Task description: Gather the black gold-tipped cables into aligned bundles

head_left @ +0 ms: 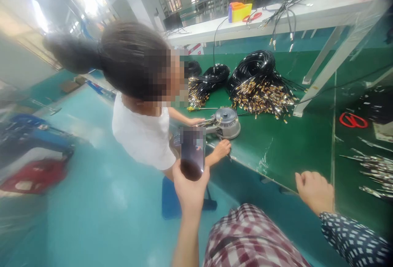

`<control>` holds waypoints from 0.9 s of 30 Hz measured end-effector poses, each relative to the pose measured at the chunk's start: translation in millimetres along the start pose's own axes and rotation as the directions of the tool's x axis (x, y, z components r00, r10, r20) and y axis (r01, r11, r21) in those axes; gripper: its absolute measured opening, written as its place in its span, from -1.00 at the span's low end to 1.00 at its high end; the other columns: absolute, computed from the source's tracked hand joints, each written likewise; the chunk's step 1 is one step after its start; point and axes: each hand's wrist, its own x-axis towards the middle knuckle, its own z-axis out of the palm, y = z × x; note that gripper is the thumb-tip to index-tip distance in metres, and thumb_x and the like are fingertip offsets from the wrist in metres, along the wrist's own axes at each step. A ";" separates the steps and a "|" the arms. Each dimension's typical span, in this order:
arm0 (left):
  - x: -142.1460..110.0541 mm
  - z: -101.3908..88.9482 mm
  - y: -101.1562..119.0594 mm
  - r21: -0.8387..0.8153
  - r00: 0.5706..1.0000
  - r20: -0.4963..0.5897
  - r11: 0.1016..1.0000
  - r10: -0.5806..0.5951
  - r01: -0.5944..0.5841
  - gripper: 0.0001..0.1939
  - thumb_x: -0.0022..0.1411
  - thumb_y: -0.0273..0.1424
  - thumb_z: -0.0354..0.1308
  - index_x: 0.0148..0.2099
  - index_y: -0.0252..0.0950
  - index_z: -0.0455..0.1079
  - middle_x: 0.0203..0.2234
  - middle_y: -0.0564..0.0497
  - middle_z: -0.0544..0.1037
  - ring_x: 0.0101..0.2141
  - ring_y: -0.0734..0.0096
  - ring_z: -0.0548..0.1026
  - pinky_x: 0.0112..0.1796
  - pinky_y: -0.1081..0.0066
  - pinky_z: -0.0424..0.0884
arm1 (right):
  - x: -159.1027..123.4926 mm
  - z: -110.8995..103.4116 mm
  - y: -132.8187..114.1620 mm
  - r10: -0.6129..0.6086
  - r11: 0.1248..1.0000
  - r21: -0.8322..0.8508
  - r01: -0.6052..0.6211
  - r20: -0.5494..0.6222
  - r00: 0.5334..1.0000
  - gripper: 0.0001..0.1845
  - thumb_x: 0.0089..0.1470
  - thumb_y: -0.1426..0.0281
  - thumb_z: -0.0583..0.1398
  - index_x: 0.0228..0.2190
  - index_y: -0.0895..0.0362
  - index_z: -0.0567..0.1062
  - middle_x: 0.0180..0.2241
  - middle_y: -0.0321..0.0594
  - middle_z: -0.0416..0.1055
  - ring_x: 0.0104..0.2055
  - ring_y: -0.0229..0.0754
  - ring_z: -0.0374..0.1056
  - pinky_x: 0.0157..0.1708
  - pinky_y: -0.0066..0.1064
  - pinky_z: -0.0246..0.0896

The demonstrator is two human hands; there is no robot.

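Observation:
My left hand (192,189) is closed round a smartphone (192,156), held upright above the floor by the bench edge. Part of its screen is blurred out. My right hand (316,191), below a dark patterned sleeve (353,234), rests on the front edge of the green bench (279,148). Its fingers are curled in, and I see nothing in them. Beyond the phone, a round grey machine (226,122) sits at the bench edge. A seated co-worker in a white top (141,132) has one hand (222,149) at its near side and another (195,122) at its far side.
Coiled black cables (256,64) with gold-coloured ends lie behind the machine, beside a smaller cable bundle (216,72). A white shelf (208,32) on slanted legs stands over the bench. Red-handled scissors (353,120) and loose metal-ended cables (376,164) lie at right.

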 end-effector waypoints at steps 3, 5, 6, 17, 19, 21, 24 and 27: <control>0.7 0.7 -1.6 -0.002 1.000 -0.010 1.000 -0.002 0.002 -0.27 -0.17 -0.15 0.38 0.06 -0.27 0.27 -0.12 -0.11 0.49 -0.11 0.09 0.48 -0.09 0.12 0.41 | 0.5 0.3 0.3 0.005 1.000 0.002 -0.005 0.001 1.000 -0.65 0.23 0.23 0.00 -0.52 0.12 0.35 -0.43 -0.17 0.29 -0.35 -0.12 0.19 -0.39 -0.33 -0.13; 1.3 1.3 -2.2 -0.005 1.000 -0.016 1.000 0.006 -0.006 -0.25 -0.16 -0.16 0.37 0.08 -0.26 0.26 -0.11 -0.11 0.48 -0.11 0.10 0.48 -0.08 0.12 0.40 | 1.0 0.0 0.2 0.008 1.000 0.004 -0.008 0.005 1.000 -0.64 0.24 0.22 0.00 -0.51 0.12 0.35 -0.43 -0.17 0.28 -0.35 -0.12 0.19 -0.39 -0.33 -0.13; 1.5 1.4 -2.4 -0.004 1.000 -0.019 1.000 0.014 -0.014 -0.25 -0.15 -0.16 0.37 0.09 -0.26 0.26 -0.10 -0.11 0.48 -0.10 0.11 0.48 -0.07 0.12 0.40 | 1.2 -0.1 0.2 0.010 1.000 0.006 -0.010 0.007 1.000 -0.64 0.24 0.22 0.00 -0.51 0.12 0.35 -0.42 -0.17 0.28 -0.35 -0.11 0.20 -0.39 -0.33 -0.13; 0.4 1.7 -5.4 -0.008 0.999 -0.020 0.999 0.037 -0.037 -0.27 -0.15 -0.16 0.38 0.06 -0.27 0.27 -0.12 -0.12 0.48 -0.10 0.08 0.48 -0.08 0.11 0.40 | 0.5 2.2 0.8 0.007 1.000 0.012 -0.007 -0.010 1.000 -0.63 0.25 0.22 -0.02 -0.52 0.11 0.34 -0.42 -0.16 0.30 -0.34 -0.11 0.20 -0.38 -0.33 -0.14; 0.4 1.6 -5.0 -0.009 0.999 -0.024 0.999 0.049 -0.049 -0.27 -0.14 -0.17 0.38 0.08 -0.26 0.27 -0.12 -0.11 0.48 -0.11 0.09 0.48 -0.08 0.11 0.40 | 0.7 1.8 0.9 0.007 1.000 0.017 -0.007 -0.005 1.000 -0.63 0.25 0.21 -0.02 -0.52 0.12 0.34 -0.43 -0.17 0.30 -0.34 -0.11 0.20 -0.39 -0.33 -0.15; 0.0 1.4 -4.0 -0.012 0.999 -0.028 0.999 0.047 -0.047 -0.28 -0.13 -0.18 0.37 0.08 -0.24 0.27 -0.12 -0.11 0.48 -0.12 0.09 0.48 -0.08 0.12 0.40 | 1.0 1.6 1.0 0.009 1.000 0.021 -0.009 0.000 1.000 -0.62 0.25 0.21 -0.02 -0.52 0.12 0.34 -0.43 -0.17 0.30 -0.34 -0.11 0.20 -0.39 -0.33 -0.15; -0.8 1.5 -2.3 -0.008 1.000 -0.020 1.000 0.022 -0.022 -0.30 -0.14 -0.17 0.37 0.05 -0.24 0.28 -0.14 -0.11 0.49 -0.12 0.07 0.48 -0.10 0.11 0.40 | 1.1 2.1 1.7 0.009 1.000 0.022 -0.009 -0.002 1.000 -0.63 0.24 0.21 -0.01 -0.52 0.12 0.34 -0.42 -0.16 0.30 -0.34 -0.11 0.20 -0.39 -0.34 -0.16; -1.5 2.0 -1.0 -0.002 1.000 -0.009 1.000 0.004 -0.004 -0.29 -0.16 -0.16 0.38 0.04 -0.26 0.27 -0.12 -0.12 0.49 -0.11 0.05 0.48 -0.10 0.09 0.40 | 0.7 3.1 2.6 -0.003 1.000 0.022 0.003 -0.001 1.000 -0.63 0.24 0.21 -0.01 -0.52 0.12 0.35 -0.43 -0.16 0.29 -0.35 -0.12 0.20 -0.39 -0.34 -0.16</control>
